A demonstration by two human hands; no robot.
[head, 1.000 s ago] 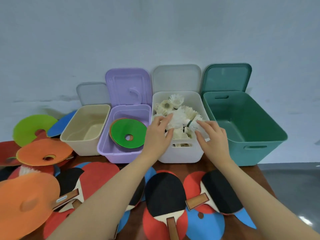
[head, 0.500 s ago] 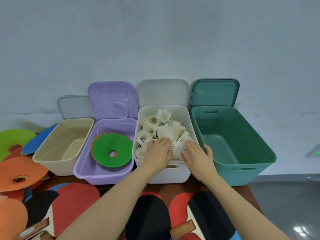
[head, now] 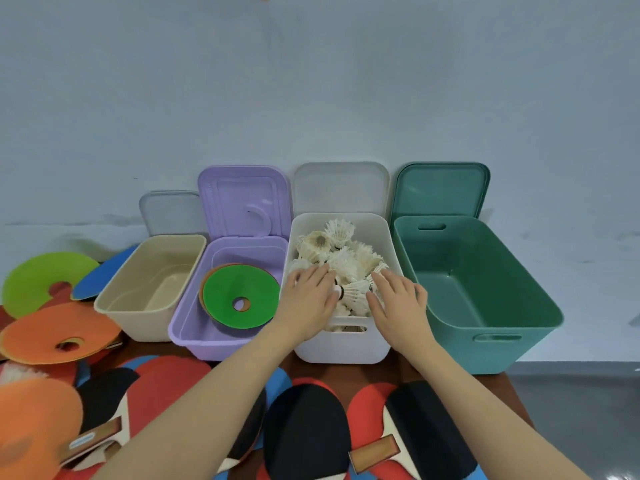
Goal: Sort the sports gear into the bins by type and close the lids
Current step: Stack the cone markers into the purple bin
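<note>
paddles (head: 304, 441) cut off below, shuttlecocks (head: 341, 258) partly under hands

Four open bins in a row against the wall, lids propped behind: beige bin (head: 152, 289) empty, purple bin (head: 194, 327) holding a green disc (head: 242, 289) on an orange one, white bin (head: 346, 348) heaped with shuttlecocks (head: 332, 251), green bin (head: 485, 306) empty. Left hand (head: 308, 299) and right hand (head: 398, 303) lie palm-down on the shuttlecock pile, fingers straight, a gap between them. Table (head: 346, 372) in front is covered with paddles (head: 304, 431) and loose discs (head: 59, 334), left side mostly discs.
</note>
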